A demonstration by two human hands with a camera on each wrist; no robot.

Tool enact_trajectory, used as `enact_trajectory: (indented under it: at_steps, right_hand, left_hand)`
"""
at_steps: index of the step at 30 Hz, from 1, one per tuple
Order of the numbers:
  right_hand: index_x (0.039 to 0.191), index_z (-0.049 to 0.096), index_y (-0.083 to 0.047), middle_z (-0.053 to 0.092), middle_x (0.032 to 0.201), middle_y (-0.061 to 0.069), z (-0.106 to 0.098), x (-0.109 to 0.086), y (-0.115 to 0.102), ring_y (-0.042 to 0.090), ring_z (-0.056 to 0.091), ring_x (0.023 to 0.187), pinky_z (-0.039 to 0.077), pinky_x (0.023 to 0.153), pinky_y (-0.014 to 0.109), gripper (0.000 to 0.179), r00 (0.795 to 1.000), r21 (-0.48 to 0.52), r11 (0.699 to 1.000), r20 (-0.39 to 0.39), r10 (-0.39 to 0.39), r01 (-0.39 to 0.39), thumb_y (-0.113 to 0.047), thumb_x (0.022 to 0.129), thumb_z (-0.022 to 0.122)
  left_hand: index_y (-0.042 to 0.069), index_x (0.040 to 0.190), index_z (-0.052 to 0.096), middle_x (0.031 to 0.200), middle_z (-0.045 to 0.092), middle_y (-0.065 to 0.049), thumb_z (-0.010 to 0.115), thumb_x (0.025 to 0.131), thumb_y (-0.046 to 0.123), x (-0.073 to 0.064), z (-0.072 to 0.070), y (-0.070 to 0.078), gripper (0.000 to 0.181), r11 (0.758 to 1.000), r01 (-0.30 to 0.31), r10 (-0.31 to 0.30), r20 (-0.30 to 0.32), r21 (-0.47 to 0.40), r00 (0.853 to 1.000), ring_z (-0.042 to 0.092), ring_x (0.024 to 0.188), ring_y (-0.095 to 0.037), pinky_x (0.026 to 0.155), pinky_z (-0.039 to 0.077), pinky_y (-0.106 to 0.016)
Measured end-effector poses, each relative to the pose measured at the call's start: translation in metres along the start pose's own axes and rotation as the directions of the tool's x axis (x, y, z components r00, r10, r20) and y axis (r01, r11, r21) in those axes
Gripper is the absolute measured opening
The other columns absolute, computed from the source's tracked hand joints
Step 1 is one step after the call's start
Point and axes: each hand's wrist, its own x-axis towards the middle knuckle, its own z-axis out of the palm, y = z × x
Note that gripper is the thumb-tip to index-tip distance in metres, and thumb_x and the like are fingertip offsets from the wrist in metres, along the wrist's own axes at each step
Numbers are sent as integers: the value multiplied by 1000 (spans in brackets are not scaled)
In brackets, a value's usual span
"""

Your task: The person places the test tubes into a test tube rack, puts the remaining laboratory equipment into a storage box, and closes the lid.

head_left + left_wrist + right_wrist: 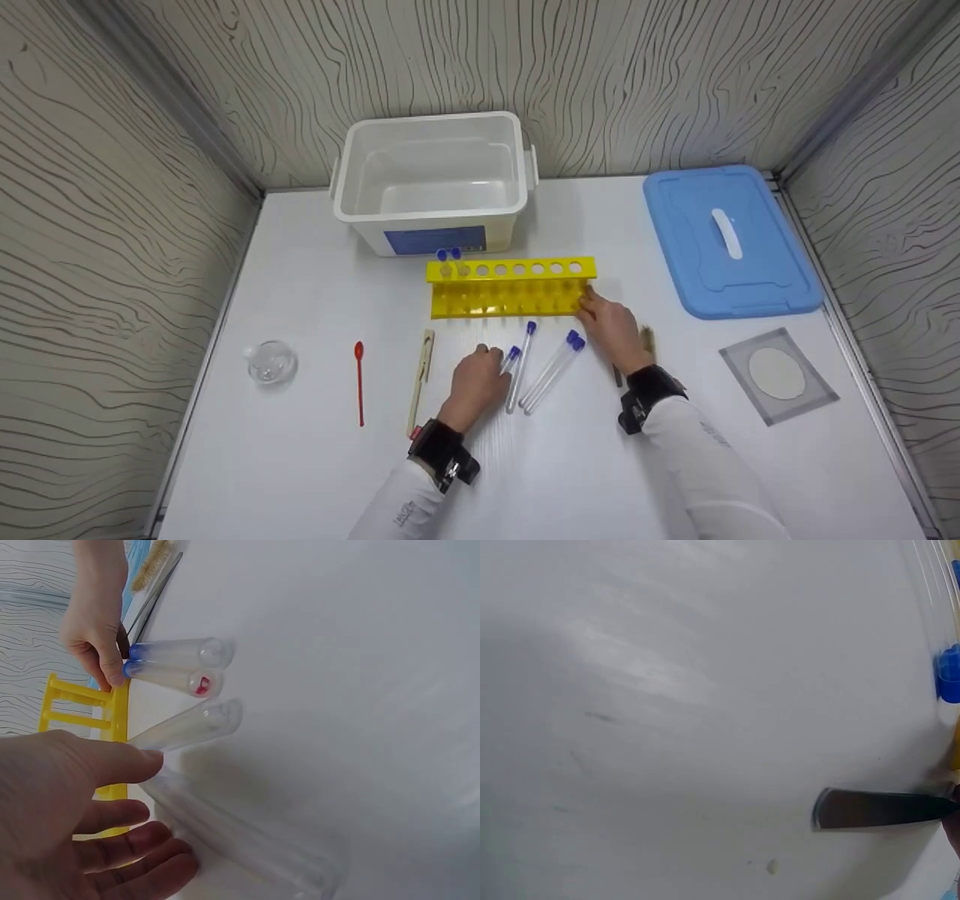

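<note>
From the head view, the yellow rack [510, 298] stands on the tabletop [300, 457], two capped tubes [456, 253] at its 9 o'clock end. The right hand [616, 335] grips its 3 o'clock end. The left hand [480, 384] is loosely open, empty, the loose capped tubes [546, 373] lying close by at 3 o'clock. The white bin [499, 237] stands at the rack's 11 o'clock, the wooden clamp [420, 382] at the left hand's 9 o'clock.

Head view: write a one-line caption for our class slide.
Right hand holding the yellow rack, left hand beside blue-capped test tubes.
</note>
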Motion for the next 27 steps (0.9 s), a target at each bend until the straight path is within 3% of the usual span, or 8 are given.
enact_trajectory:
  at_steps: [8,19,27]
  right_hand:
    - [128,65,-7,53,143,18,0,-1,-1,42,64,115,53,97,52,33,1000,29,999,17,21,-22,-22,98,61]
    - [128,64,-7,53,143,17,-1,-1,-2,43,62,116,52,98,53,34,1000,25,999,9,27,-27,-21,98,62]
    - [134,59,-6,52,146,15,-2,-1,-3,41,60,121,50,102,53,39,997,29,997,41,67,-68,-23,99,60]
  left_hand:
    - [5,86,68,76,61,-9,73,78,15,0,4,3,14,1000,9,-10,-37,-27,999,58,58,-25,50,47,-37]
    - [4,96,71,81,68,-10,72,82,11,2,3,2,16,998,42,-42,10,-52,999,65,68,-26,58,52,-37]
    - [4,94,71,82,69,-10,70,83,9,4,2,1,12,997,40,-39,23,-61,999,66,70,-27,60,54,-37]
